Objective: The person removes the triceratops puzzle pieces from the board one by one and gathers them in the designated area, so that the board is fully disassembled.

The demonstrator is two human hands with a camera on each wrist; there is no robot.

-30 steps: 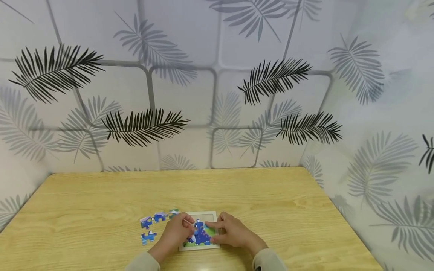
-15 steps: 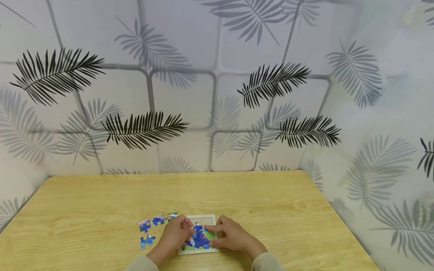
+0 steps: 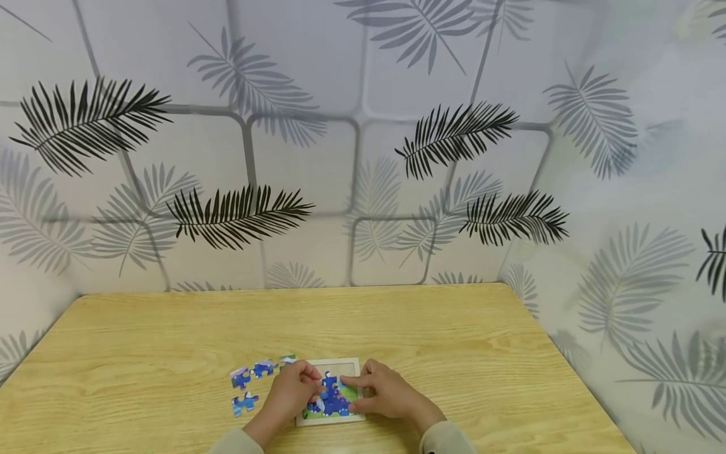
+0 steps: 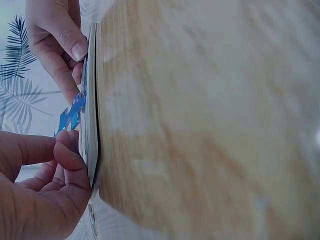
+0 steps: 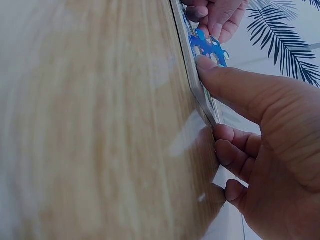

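Observation:
A shallow puzzle tray [image 3: 334,361] with a pale rim lies on the table, partly filled with joined blue and green pieces [image 3: 336,403]. My left hand [image 3: 293,388] reaches over its left side and pinches a blue puzzle piece [image 4: 70,117] between thumb and forefinger. That piece [image 5: 212,49] stands tilted up from the tray's surface. From the right side comes my right hand [image 3: 391,392], its thumb and forefinger extended over the assembled part, the thumb resting on it. The other right fingers sit by the tray's edge in the right wrist view. My left hand hides some of the tray.
Several loose puzzle pieces lie left of the tray, among them a light-blue one [image 3: 244,403] and a purple-blue one [image 3: 241,378]. The wooden table [image 3: 431,334] stretches back to a leaf-patterned wall [image 3: 306,157].
Both hands keep nearly the same place at the tray. The whole head view has shifted slightly; the loose pieces stay in the same arrangement.

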